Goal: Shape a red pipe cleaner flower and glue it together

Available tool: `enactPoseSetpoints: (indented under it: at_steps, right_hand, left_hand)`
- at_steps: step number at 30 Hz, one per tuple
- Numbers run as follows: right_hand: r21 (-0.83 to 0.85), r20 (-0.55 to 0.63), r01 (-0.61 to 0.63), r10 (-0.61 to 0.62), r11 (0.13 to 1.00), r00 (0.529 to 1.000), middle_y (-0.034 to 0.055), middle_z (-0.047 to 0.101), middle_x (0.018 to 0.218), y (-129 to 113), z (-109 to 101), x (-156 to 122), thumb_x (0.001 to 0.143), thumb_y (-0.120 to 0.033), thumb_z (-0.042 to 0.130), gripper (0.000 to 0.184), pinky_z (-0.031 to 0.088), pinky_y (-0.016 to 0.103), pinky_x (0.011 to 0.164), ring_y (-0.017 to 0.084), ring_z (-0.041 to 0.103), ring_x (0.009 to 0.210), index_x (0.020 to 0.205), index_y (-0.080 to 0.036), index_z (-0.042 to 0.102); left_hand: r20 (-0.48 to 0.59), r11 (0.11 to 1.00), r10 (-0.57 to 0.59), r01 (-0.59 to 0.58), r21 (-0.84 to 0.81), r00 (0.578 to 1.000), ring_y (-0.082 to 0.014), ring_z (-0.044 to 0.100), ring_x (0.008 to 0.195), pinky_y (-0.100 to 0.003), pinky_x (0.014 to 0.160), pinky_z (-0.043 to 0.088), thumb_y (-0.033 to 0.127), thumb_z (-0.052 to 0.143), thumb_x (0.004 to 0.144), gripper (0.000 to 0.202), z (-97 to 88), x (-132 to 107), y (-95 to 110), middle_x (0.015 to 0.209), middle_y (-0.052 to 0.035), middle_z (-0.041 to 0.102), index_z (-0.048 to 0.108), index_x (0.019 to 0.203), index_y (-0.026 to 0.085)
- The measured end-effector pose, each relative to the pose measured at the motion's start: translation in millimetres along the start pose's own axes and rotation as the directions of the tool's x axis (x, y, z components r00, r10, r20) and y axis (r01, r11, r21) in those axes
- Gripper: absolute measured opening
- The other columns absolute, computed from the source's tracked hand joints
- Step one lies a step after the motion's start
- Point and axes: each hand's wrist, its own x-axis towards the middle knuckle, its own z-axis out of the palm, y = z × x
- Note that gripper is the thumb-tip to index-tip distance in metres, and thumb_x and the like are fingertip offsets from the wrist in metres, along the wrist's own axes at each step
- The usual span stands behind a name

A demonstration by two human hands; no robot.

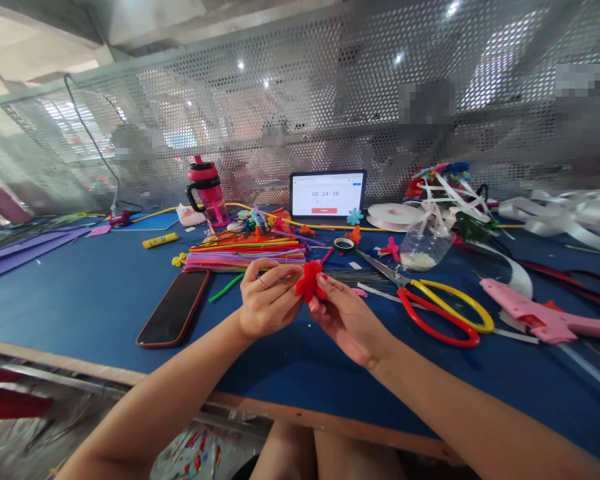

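Between my two hands, just above the blue table, is a fuzzy red pipe-cleaner flower [310, 281]. My left hand [271, 299] pinches its left side with bent fingers and wears a ring. Thumb and fingers of my right hand [347, 317] grip the flower from the right. Behind my left hand lies a pile of coloured pipe cleaners [245, 253], with a green pipe cleaner [226, 288] apart from it. Scissors [437, 303] with red and yellow handles rest beyond my right hand.
A phone [174, 310] lies left, near a yellow glue stick [160, 241]. A pink bottle [209, 193] and a tablet [327, 193] showing a timer stand behind. To the right are a pink glue gun [545, 313], a ribbon spool [395, 215] and black tape [344, 245].
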Motion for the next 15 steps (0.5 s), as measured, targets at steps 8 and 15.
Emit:
enactPoseSetpoints:
  at_steps: [8, 15]
  right_hand:
    - [0.035, -0.025, -0.017, 0.017, 0.999, 1.0, -0.0054, 0.052, 0.048, 0.5, -1.1, 0.1, 0.065, -0.036, 0.073, 0.027, 0.029, 0.016, 0.047, 0.003, 0.036, 0.045, 0.06, -0.016, 0.054]
    - [0.025, 0.071, -0.082, 0.08, 0.996, 0.994, -0.0031, 0.053, 0.05, -2.1, -2.9, 0.3, 0.067, -0.042, 0.07, 0.031, 0.024, 0.018, 0.044, 0.004, 0.036, 0.046, 0.061, -0.016, 0.054]
  left_hand:
    - [0.009, 0.997, 0.062, -0.062, 0.05, 0.998, -0.015, 0.065, 0.084, -0.033, 0.079, 0.043, 0.016, 0.06, 0.076, 0.008, -1.6, -1.4, -3.4, 0.078, 0.0, 0.072, 0.063, 0.082, 0.02]
    - [0.059, 0.977, 0.161, -0.168, 0.133, 0.985, -0.0153, 0.064, 0.091, -0.033, 0.082, 0.045, 0.017, 0.057, 0.079, 0.014, -6.1, -3.8, -9.4, 0.09, 0.0, 0.071, 0.066, 0.088, 0.023]
